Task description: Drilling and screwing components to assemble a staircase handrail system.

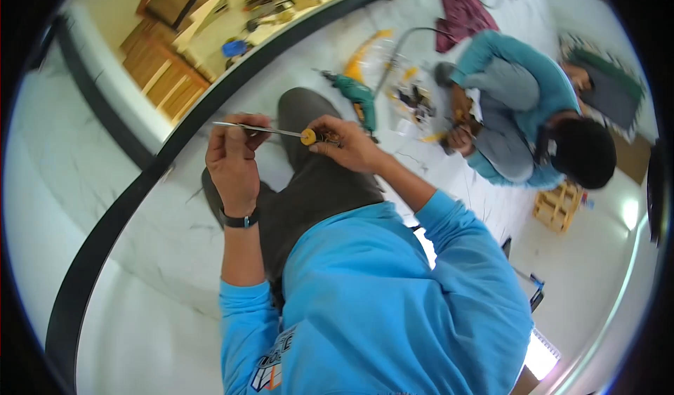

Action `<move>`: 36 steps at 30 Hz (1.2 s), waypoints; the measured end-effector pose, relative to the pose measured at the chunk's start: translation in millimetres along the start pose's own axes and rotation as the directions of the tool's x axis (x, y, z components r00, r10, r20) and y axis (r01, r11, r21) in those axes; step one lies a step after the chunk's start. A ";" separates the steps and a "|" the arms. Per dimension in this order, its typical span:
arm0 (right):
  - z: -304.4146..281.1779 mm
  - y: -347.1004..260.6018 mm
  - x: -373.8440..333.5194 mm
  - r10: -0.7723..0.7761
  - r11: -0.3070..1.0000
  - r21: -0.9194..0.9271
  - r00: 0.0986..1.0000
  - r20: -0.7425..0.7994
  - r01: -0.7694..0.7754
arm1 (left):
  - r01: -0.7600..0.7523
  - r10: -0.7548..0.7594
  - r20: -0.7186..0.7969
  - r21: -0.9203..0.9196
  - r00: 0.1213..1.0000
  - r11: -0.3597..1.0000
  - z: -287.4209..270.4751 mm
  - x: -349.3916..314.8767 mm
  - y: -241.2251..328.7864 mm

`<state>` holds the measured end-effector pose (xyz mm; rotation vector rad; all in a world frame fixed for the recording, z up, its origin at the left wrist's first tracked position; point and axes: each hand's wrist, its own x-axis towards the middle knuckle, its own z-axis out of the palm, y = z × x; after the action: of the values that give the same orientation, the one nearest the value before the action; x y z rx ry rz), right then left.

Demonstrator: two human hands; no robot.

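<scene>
My left hand, with a dark band at its wrist, pinches a slim silvery metal rod. One end of the rod sticks out past the fingers on the left; the other reaches the small round yellow piece. That piece sits between the fingertips of my right hand, and some small dark and brassy parts show behind it in the fingers. Whether the rod is fixed to the yellow piece or only touches it, I cannot tell. Both hands are over my legs in dark trousers.
A green power drill lies on the white marbled floor beyond my right hand. Near it are a yellow-and-clear plastic bag and a heap of small parts. Another person sits at the right, and a black edge strip crosses the left.
</scene>
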<state>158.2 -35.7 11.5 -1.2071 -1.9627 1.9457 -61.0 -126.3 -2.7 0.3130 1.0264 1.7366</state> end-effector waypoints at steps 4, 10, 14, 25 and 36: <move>-28.2 35.4 -90.4 -0.092 0.992 0.039 0.905 -0.416 0.119 | -0.117 -0.034 0.555 0.234 0.831 0.965 124.5 -13.9 -8.6; -62.5 94.0 -182.5 -0.099 0.993 -0.008 0.797 -0.596 0.117 | -0.301 -0.258 0.896 0.375 0.362 0.877 233.5 -47.1 -62.2; -64.5 136.7 -213.4 0.025 0.964 0.206 0.712 -0.701 0.168 | 0.133 -0.375 0.687 0.379 0.623 0.916 268.2 -44.6 -126.7; -70.0 189.6 -253.3 0.148 0.943 0.290 0.574 -0.806 0.163 | -0.384 -0.695 0.578 0.812 0.428 0.439 302.2 -22.2 -256.1; -69.4 216.9 -257.1 0.224 0.934 0.333 0.510 -0.830 0.130 | -0.495 -0.748 0.512 0.821 0.422 0.283 297.2 -12.6 -283.4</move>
<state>467.6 -167.6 -58.2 -1.6590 -0.9851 1.1699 316.9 31.3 -36.5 1.7217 1.0082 0.1452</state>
